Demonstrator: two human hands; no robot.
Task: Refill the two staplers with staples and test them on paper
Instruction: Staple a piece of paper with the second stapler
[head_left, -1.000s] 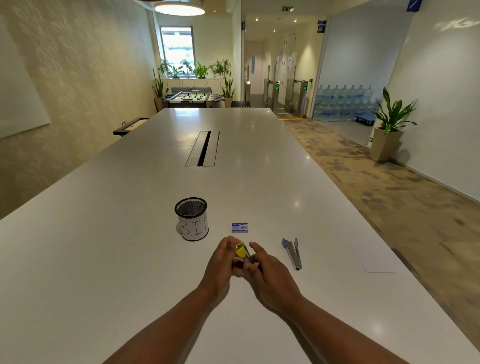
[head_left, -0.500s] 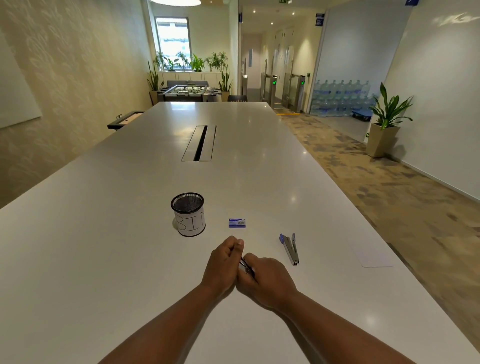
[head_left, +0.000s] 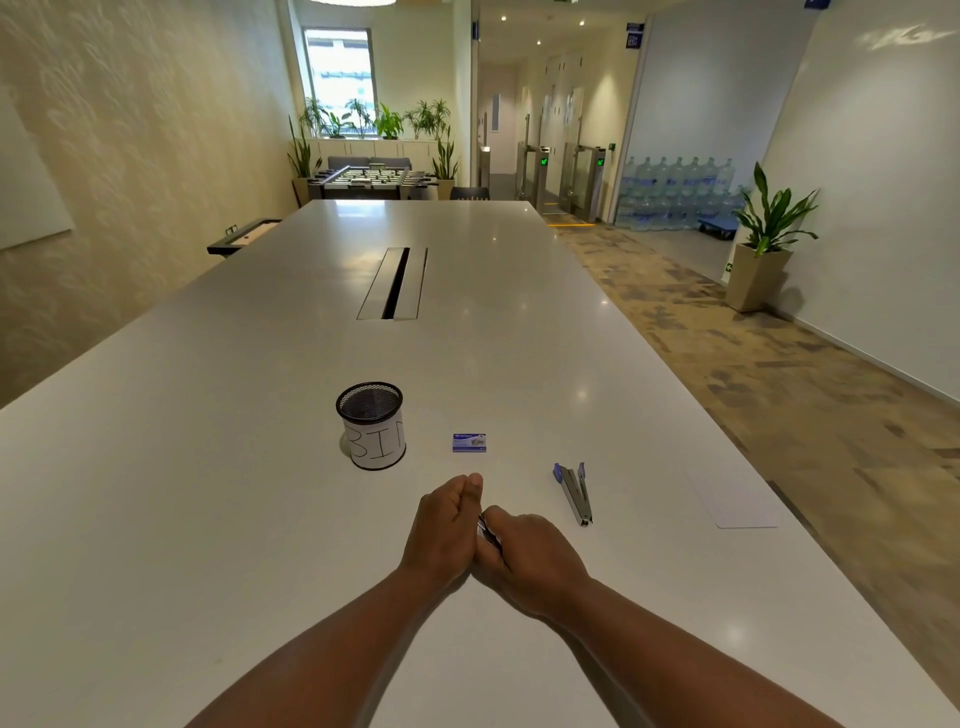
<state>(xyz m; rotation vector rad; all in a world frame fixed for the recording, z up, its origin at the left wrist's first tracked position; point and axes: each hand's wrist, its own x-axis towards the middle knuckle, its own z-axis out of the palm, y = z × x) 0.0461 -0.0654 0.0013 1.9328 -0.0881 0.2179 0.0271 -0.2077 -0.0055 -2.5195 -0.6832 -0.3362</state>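
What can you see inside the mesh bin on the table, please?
The bin shows only dark mesh wall inside its rim; nothing sticks out above it. Its bottom is hidden by the near wall and paper label, so small contents cannot be ruled out.

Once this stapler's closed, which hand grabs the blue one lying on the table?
Right, probably. The blue stapler lies on the table to the right of both hands, nearest the right hand. The left hand would have to cross over.

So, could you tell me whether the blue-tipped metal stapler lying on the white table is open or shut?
Open: the blue-tipped metal stapler lies with its arms splayed apart.
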